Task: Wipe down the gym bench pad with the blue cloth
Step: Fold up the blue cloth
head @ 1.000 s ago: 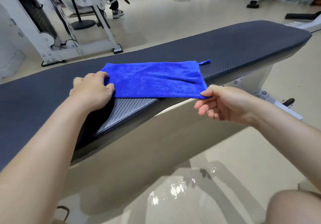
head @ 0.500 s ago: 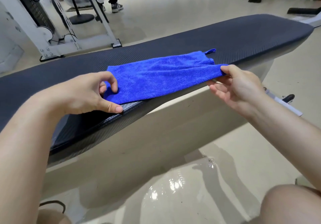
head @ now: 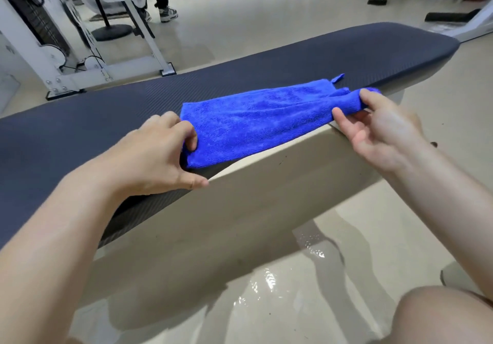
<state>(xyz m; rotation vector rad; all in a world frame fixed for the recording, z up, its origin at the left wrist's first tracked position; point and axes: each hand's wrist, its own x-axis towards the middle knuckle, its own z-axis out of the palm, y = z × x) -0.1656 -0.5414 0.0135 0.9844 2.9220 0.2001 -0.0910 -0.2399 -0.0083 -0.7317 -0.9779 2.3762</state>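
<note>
Head view, looking down and forward across a long dark bench pad (head: 80, 135) that runs from near left to far right on a pale frame (head: 240, 210). On the left, the left hand (head: 149, 159) rests on the pad at its near edge, its fingers (head: 186, 141) curled in and pinched on the near left corner of the blue cloth (head: 256, 122), the thumb stretched out flat along the pad's edge. The cloth lies across the middle of the pad, spread fairly flat at its left end, gathered into folds toward the right and overhanging the near edge a little; a small loop tag (head: 337, 78) sticks up at its far right corner. On the right, the right hand (head: 378, 127) is palm up just off the pad's near edge, with its fingertips (head: 366, 97) closed on the bunched right end of the cloth, which looks lifted slightly off the surface. Both hands therefore grip the cloth, one at each end. I judge this to be the step of arranging or folding the cloth before real wiping; most of the pad on either side is uncovered. The next move probably calls for settling the cloth into a flat wad, pressing one palm down on it, and drawing it in long strokes along the pad. Far behind stand a white machine (head: 66, 50) and someone's shoes (head: 166, 13).
</note>
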